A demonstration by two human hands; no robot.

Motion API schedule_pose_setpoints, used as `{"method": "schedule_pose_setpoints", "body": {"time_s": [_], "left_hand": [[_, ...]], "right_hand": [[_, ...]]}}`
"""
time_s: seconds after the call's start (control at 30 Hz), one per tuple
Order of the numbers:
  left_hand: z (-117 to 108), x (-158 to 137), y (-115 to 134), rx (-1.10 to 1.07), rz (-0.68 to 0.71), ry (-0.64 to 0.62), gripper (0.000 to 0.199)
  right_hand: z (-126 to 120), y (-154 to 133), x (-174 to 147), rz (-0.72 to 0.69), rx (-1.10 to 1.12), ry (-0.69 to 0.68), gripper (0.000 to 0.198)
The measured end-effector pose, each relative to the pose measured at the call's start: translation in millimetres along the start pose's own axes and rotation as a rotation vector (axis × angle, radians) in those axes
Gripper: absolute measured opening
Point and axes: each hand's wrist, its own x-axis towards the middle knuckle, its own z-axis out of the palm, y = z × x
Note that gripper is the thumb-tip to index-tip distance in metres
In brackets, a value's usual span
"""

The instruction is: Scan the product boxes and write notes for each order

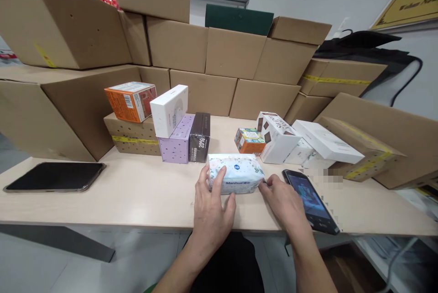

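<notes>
Both left hand (pixel 211 206) and right hand (pixel 284 199) have fingers (pixel 218 183) gripping a pale-blue, flower-printed pack (pixel 239 174).

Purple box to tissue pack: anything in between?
Yes, in the head view the dark box marked 20% stands between the purple box and the tissue pack.

tissues (pixel 236 172): front middle of table (pixel 137 201), between left hand (pixel 212 206) and right hand (pixel 286 204) | left phone (pixel 54 176): table's left end | right phone (pixel 313 204): right of right hand | left boxes (pixel 174 149): behind tissues, leftward | right boxes (pixel 278 142): behind tissues, rightward | cartons (pixel 203 92): behind both groups
</notes>
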Motion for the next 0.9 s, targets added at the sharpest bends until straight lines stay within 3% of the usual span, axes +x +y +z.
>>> {"method": "schedule_pose_setpoints", "body": {"time_s": [0.07, 0.2, 0.27, 0.37, 0.47, 0.53, 0.67, 0.9], "left_hand": [[-0.8, 0.1, 0.5, 0.003, -0.006, -0.005, 0.062], [-2.2, 0.1, 1.7, 0.004, -0.029, -0.015, 0.062], [-2.3, 0.0, 2.1, 0.004, -0.027, -0.016, 0.063], [-1.7, -0.1, 1.9, 0.007, -0.013, -0.006, 0.063], [-1.2, -0.3, 1.4, 0.011, -0.005, 0.003, 0.063], [-1.4, -0.4, 1.1, 0.012, -0.004, 0.000, 0.063], [-1.9, -0.7, 0.7, 0.010, -0.005, -0.003, 0.063], [-1.4, -1.2, -0.1, 0.000, -0.020, -0.011, 0.063]], "right_hand": [[-0.6, 3.4, -6.7, 0.016, 0.025, 0.042, 0.042], [1.3, 29.4, -29.8, 0.092, -0.086, 0.454, 0.062], [5.4, 48.2, -41.4, 0.181, -0.203, 0.566, 0.073], [13.8, 75.8, -50.7, 0.303, -0.244, 0.441, 0.087], [20.7, 93.6, -49.3, 0.283, -0.191, 0.258, 0.090], [22.5, 96.8, -45.1, 0.254, -0.182, 0.214, 0.089], [22.0, 88.5, -37.5, 0.280, -0.182, 0.235, 0.086], [22.0, 82.2, -46.1, 0.264, 0.020, 0.434, 0.087]]}}
